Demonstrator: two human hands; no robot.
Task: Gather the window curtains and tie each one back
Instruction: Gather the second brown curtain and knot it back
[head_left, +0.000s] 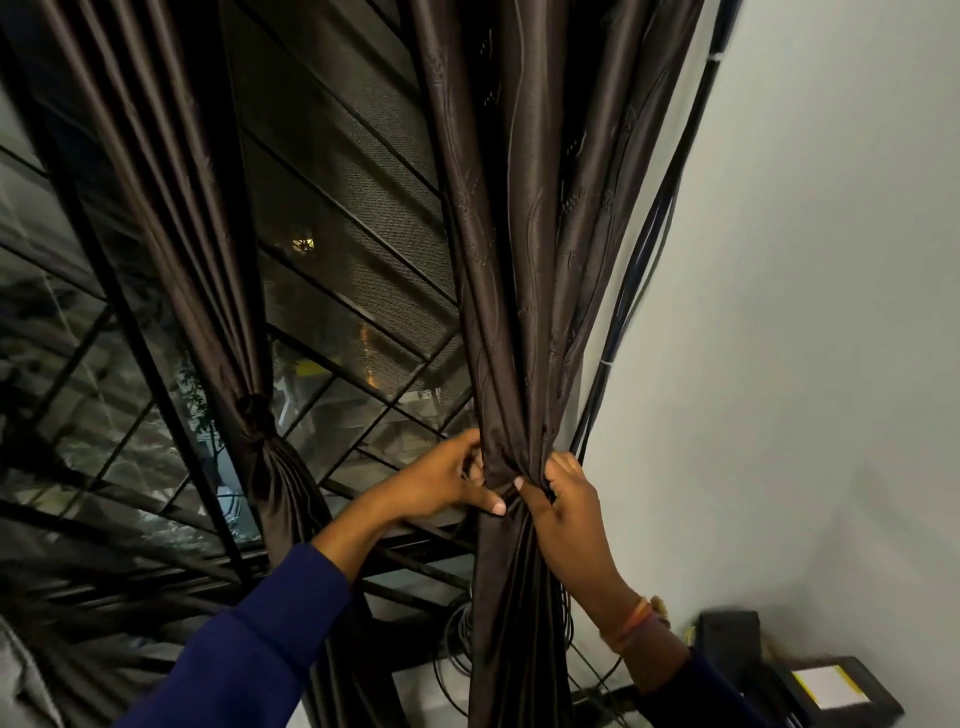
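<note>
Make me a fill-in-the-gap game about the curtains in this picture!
1. Both hands, the left hand and the right hand, grip the ____ curtain.
2. The left curtain is already tied in a ____.
3. The curtains are dark ____.
4. Black cables run down the white ____ beside the curtain being gathered.

Missing words: right; knot; brown; wall

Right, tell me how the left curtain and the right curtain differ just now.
The left curtain is already knotted at its middle and hangs untouched; the right curtain is only bunched, gripped by the left hand and right hand. The right curtain sits beside the wall cables. Both are dark brown.
</note>
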